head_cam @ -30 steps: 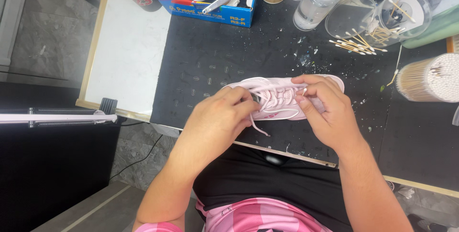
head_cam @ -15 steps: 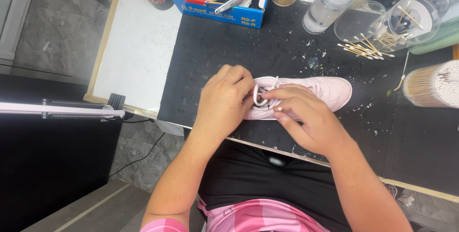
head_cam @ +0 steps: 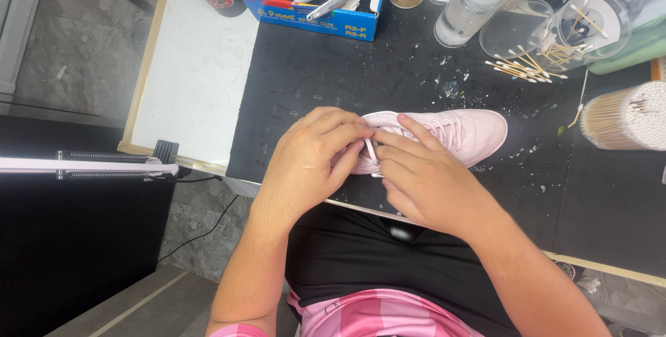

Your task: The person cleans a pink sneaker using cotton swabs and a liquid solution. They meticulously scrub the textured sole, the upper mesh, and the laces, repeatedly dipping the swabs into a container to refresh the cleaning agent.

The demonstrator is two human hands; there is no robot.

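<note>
A pale pink sneaker [head_cam: 472, 132] lies on its side on the black work mat [head_cam: 333, 87], toe pointing right. My left hand [head_cam: 312, 160] covers the heel end, fingers curled and pinching a pink lace [head_cam: 371, 151]. My right hand [head_cam: 420, 177] lies just beside it over the lace area, its fingers pressing on the same lace and on the shoe's tongue. The two hands touch each other above the shoe's opening. The heel part of the shoe is hidden under my hands.
A blue box [head_cam: 312, 11] with a white bottle and tools stands at the back. Clear bottles [head_cam: 475, 0], a jar, loose cotton swabs [head_cam: 527, 66] and a tub of swabs [head_cam: 624, 118] lie to the right. A white board [head_cam: 198, 80] sits left of the mat.
Both hands have drawn together over the heel end of the sneaker, now pinching the lace between them. The view has shifted slightly, so the shoe sits further right.
</note>
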